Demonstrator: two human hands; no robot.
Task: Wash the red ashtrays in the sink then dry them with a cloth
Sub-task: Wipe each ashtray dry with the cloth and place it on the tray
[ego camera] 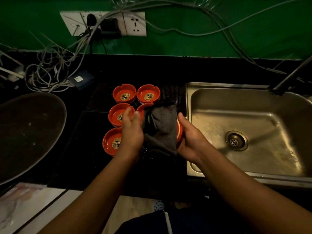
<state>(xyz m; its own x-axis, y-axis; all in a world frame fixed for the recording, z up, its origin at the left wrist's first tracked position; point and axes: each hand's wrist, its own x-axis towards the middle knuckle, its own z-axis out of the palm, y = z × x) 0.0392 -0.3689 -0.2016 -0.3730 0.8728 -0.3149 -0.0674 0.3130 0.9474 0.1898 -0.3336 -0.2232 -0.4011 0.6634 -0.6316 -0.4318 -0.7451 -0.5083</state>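
Red ashtray [180, 132] is being held just left of the sink [219, 85], above a black mat [76, 149], and is mostly covered by a grey cloth [162, 129]. The right hand [190, 141] is cupping it from the side, with its fingers curling underneath and its thumb lying over the rim. The left hand [131, 132] is lying against the cloth with its fingers stretched almost straight. They are slightly blurred and the thumb is hidden, so any pinch on the cloth cannot be told.

Five more ashtrays are sitting upright on the mat:
- two at the back [124, 94] [148, 94]
- two in the middle [118, 114] [140, 108]
- one nearest [112, 141]

The step in hand appears to be drying. The next move probably calls for turning the ashtray inside the cloth, then setting it down beside the others.
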